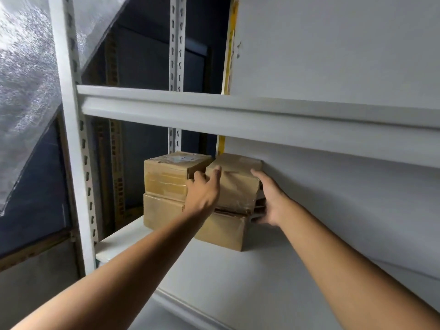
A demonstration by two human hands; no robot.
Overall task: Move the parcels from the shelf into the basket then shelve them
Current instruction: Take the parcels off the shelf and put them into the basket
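Both hands reach onto the white metal shelf. Left hand lies with straight fingers against the near left face of the top right box, a brown cardboard block wrapped in glossy, wrinkled tape. Right hand cups that box's right side, fingers apart, thumb low by the bottom edge. It sits on a plain cardboard box. Just left stands another taped box with a pale label, stacked on a fourth box.

White metal rack; grey wall; dim light.
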